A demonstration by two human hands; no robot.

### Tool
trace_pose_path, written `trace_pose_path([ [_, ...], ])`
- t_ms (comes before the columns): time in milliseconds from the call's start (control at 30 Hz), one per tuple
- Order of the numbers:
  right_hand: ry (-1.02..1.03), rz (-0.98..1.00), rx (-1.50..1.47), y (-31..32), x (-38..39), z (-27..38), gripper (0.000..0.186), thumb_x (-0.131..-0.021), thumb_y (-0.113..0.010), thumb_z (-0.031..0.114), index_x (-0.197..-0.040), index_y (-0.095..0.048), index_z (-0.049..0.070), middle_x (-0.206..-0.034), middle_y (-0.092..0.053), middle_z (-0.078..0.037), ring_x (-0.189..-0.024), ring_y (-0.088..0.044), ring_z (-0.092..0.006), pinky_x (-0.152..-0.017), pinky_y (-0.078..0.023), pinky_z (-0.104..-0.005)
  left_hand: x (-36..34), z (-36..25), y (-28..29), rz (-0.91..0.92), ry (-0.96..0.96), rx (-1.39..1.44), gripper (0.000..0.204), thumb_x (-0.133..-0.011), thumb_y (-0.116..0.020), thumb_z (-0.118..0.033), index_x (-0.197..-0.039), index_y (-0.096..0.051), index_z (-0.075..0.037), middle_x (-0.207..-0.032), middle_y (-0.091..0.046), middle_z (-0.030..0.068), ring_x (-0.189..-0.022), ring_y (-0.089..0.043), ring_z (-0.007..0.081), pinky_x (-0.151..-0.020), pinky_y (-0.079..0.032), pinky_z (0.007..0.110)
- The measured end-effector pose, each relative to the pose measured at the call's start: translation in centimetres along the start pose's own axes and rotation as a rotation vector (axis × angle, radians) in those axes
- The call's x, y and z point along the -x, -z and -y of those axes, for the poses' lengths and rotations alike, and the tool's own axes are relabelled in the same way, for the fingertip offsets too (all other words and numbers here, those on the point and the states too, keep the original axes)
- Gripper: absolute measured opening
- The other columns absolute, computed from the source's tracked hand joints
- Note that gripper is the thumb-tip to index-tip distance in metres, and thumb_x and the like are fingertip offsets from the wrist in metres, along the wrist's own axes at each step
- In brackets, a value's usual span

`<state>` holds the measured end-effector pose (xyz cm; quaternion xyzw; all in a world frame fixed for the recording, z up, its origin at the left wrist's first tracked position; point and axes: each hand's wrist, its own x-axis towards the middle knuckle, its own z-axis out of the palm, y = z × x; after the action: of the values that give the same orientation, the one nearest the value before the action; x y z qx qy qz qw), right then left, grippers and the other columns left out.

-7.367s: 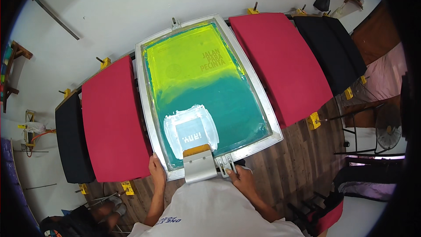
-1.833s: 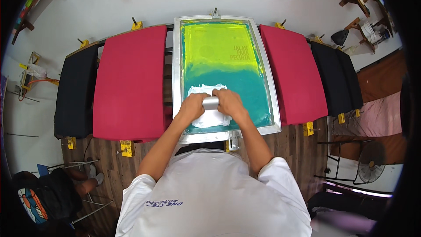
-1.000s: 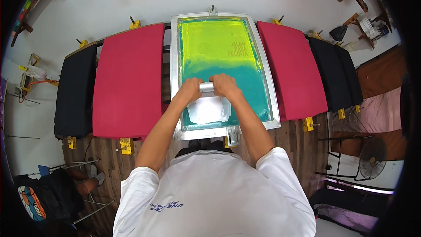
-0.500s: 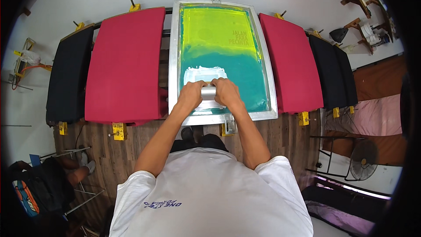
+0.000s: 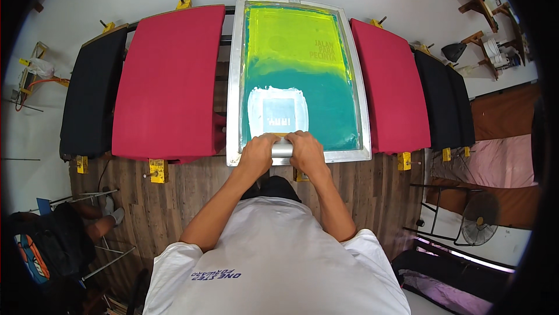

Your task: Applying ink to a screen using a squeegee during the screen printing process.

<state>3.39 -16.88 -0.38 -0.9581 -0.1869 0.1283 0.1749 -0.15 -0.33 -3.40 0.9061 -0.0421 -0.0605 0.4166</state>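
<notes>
Both hands grip one short squeegee (image 5: 282,150) with a silver handle, at the near end of a screen printing frame (image 5: 232,105). My left hand (image 5: 258,153) is wrapped round its left end, my right hand (image 5: 305,152) round its right end. The metal-edged screen carries a yellow-green and teal mesh (image 5: 314,102). Just beyond the squeegee, a patch of white ink (image 5: 254,111) surrounds a paler rectangle with small lettering. The squeegee's blade is mostly hidden by my fingers and the handle.
Red fabric-covered boards stand left (image 5: 169,82) and right (image 5: 393,88) of the screen, with black boards (image 5: 93,96) farther out. Yellow clamps (image 5: 158,171) jut from their near edges. A seated person's leg (image 5: 102,229) shows at lower left; a fan (image 5: 480,220) stands at right.
My hands have drawn the squeegee toward me, from over the ink patch to the screen's near edge. More of the white-ringed rectangle and its lettering now shows.
</notes>
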Motion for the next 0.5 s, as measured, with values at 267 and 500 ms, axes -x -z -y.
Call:
trace_pose_path([
  [267, -0.034, 0.271, 0.085, 4.4, -8.4, -0.9, 0.031, -0.066, -0.069, 0.007, -0.097, -0.075, 0.01, -0.088, -0.072, -0.018, -0.083, -0.07, -0.0357, -0.077, -0.057, -0.0428, -8.2, 0.1, 5.2, 0.304, 0.073, -0.04, 0.04, -0.067, -0.062, 0.002, -0.105, -0.072, -0.004, -0.093, -0.071, 0.0239, -0.088, -0.07, 0.0371, -0.082, -0.055, 0.041],
  [500, 0.044, -0.085, 0.243, 0.3, -6.9, 0.5, 0.029, -0.079, -0.061, 0.004, -0.107, -0.067, 0.005, -0.105, -0.062, -0.017, -0.098, -0.062, -0.0343, -0.068, -0.055, -0.0458, -7.6, 3.4, 2.9, 0.002, -0.239, 0.236, 0.06, -0.066, -0.05, 0.017, -0.121, -0.064, -0.002, -0.121, -0.064, 0.0223, -0.114, -0.061, 0.0383, -0.099, -0.048, 0.04],
])
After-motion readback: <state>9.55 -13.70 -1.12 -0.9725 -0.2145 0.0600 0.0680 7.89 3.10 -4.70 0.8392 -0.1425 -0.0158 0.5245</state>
